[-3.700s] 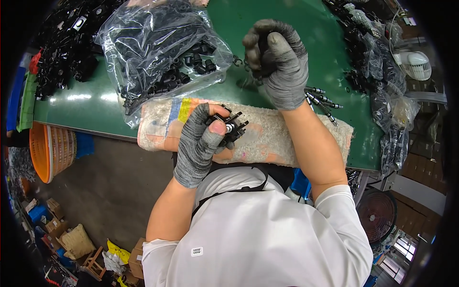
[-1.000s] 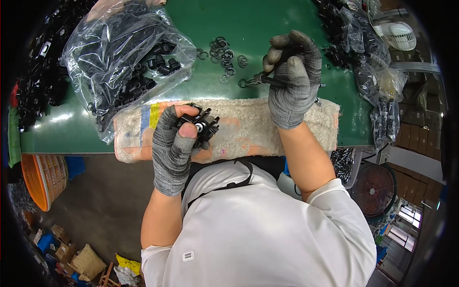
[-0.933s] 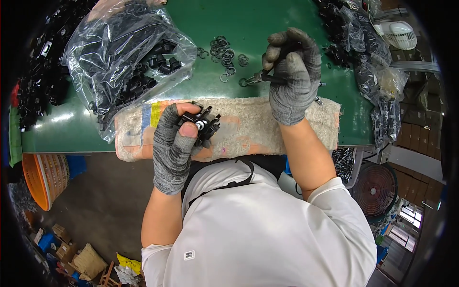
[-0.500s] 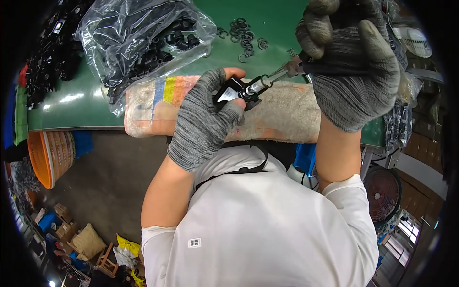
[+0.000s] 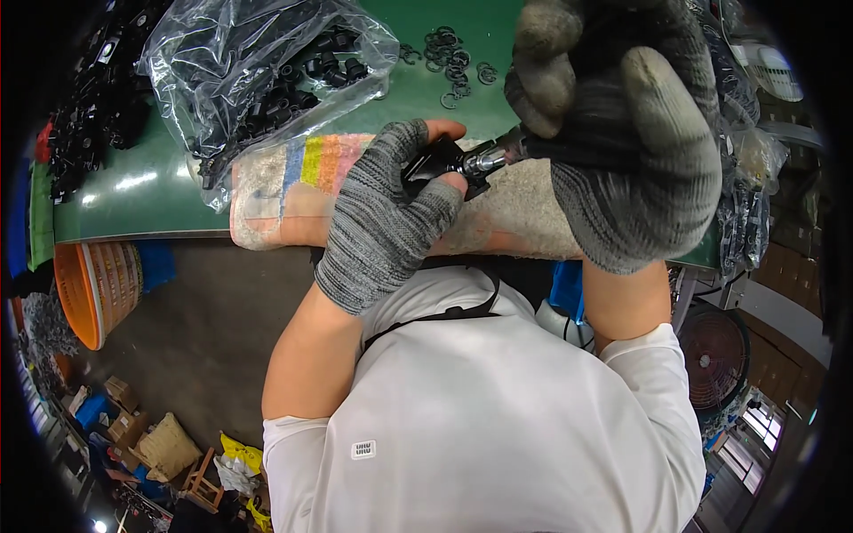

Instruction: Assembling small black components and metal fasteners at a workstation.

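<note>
My left hand (image 5: 378, 218), in a grey knitted glove with bare fingertips, pinches a small black part (image 5: 435, 162) that has a shiny metal shaft. Wrapped closed, my gloved right hand (image 5: 644, 160) holds circlip pliers (image 5: 510, 145), whose handles are mostly hidden in the fist. The plier tips meet the metal shaft; my fingers and the tool hide whether a ring sits there. Both hands are above a worn cloth-covered pad (image 5: 524, 204) along the bench's near edge. Several loose circlips (image 5: 447, 60) lie on the green bench (image 5: 169, 200) beyond.
A clear plastic bag (image 5: 240, 58) of black fittings lies at the back left. Farther left is a heap of black parts (image 5: 98, 115). An orange-rimmed basket (image 5: 75, 298) stands below the bench at left, and a round fan (image 5: 711, 360) at lower right.
My right hand has moved left and nearer, bringing the plier tips onto the metal shaft. A ring visible at the tips earlier is now hard to make out. My left hand has barely moved.
</note>
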`<action>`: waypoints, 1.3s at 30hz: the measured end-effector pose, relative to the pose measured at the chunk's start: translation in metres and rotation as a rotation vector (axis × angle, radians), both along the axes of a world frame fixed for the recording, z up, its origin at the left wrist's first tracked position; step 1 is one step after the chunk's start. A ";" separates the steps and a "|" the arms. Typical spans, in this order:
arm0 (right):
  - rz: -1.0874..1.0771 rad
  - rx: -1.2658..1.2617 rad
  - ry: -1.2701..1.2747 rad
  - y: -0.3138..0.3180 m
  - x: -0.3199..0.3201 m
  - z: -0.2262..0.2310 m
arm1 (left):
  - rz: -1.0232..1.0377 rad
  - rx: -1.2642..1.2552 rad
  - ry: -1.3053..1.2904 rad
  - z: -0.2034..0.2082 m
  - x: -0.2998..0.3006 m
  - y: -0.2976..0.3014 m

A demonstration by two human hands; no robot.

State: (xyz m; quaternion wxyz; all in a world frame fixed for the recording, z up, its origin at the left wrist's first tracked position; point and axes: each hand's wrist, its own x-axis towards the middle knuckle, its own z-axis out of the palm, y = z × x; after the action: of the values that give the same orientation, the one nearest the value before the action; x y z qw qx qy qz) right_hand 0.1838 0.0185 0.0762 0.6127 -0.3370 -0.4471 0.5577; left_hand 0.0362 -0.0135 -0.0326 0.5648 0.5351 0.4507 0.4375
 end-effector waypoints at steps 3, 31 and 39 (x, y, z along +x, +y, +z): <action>-0.015 -0.021 0.007 -0.003 -0.001 -0.004 | 0.001 -0.101 -0.039 0.007 0.002 0.000; 0.146 0.747 -1.370 0.086 -0.114 -0.030 | 0.118 -0.186 -0.290 0.036 -0.061 -0.054; 0.191 0.859 -1.871 0.105 -0.152 -0.037 | 0.161 -0.063 -0.113 0.055 -0.058 -0.051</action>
State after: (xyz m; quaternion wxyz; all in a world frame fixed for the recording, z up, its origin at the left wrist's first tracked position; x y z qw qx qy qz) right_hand 0.0322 0.1231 0.0388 0.0418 -0.3518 -0.9310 -0.0879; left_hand -0.0219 -0.0650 0.0226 0.5688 0.4538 0.4731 0.4967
